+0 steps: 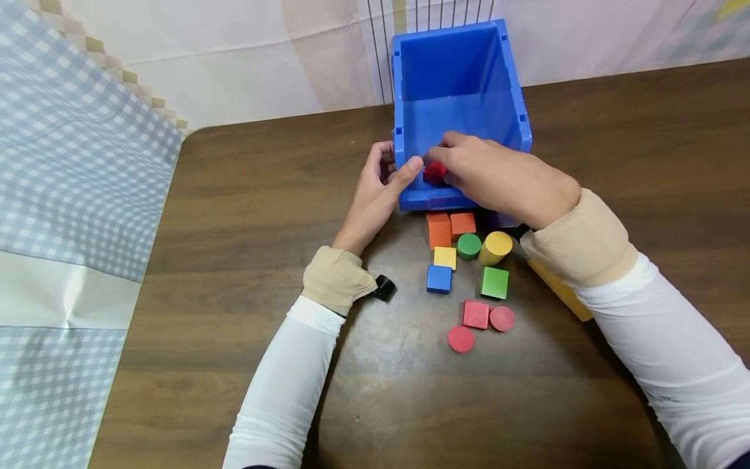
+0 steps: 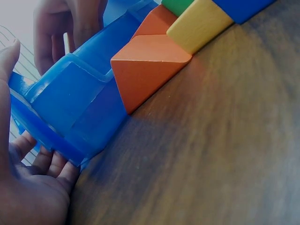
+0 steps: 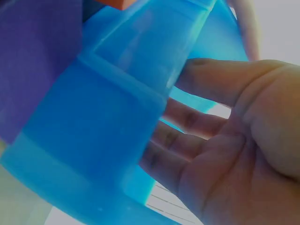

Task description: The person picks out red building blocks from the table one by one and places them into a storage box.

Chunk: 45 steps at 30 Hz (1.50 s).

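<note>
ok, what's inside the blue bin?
A red block, near the front of the blue bin, partly covered by the right hand. The hand also hides the front right floor; can't tell what's there.

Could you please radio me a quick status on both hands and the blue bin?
Left hand gripping blue bin on its left. Right hand inside, at red block, grip unclear. Loose blocks crowd the near side.
</note>
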Available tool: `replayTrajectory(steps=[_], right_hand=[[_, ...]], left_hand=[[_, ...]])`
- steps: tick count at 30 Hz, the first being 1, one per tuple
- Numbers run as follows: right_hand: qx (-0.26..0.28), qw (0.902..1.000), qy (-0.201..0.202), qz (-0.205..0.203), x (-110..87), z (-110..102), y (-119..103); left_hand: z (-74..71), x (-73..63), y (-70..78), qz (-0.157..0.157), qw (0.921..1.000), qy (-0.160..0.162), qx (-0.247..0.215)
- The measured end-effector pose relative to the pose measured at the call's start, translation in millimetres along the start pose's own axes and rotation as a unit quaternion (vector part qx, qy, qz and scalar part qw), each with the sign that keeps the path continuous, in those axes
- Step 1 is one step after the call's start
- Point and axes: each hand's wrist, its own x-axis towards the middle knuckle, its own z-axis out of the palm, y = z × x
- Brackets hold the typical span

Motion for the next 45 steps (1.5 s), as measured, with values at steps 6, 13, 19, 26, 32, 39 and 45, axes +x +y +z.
replayTrajectory(steps=[6,13,19,26,32,39,45], right_hand=[[-0.001,0.9997,-0.022,0.012,-3.3,-11,3],[-0.005,0.9984,-0.05,0.028,-9.6,-17,2],[-0.016,0.9986,-0.048,0.016,-17.0,-18,-2],[-0.027,0.9953,-0.087,0.034,-17.7,-22,-10],[-0.037,0.9877,-0.141,0.055,-20.0,-25,-15],[-0.055,0.9865,-0.15,0.035,-27.0,-27,-21],[-0.052,0.9782,-0.196,0.044,-28.4,-24,-23]], left_hand=[[4.4,6.4,2.6,0.003,1.0,-0.003,-0.001],[3.8,7.9,2.0,0.002,1.0,-0.006,-0.002],[0.0,3.3,3.5,0.004,1.0,-0.007,-0.005],[-4.3,3.0,6.5,0.011,0.9999,-0.001,-0.013],[-5.0,2.3,6.4,0.008,0.9999,0.001,-0.007],[-4.8,1.7,7.7,0.007,1.0,0.001,-0.007],[-4.8,2.1,6.8,0.011,0.9999,0.002,-0.008]])
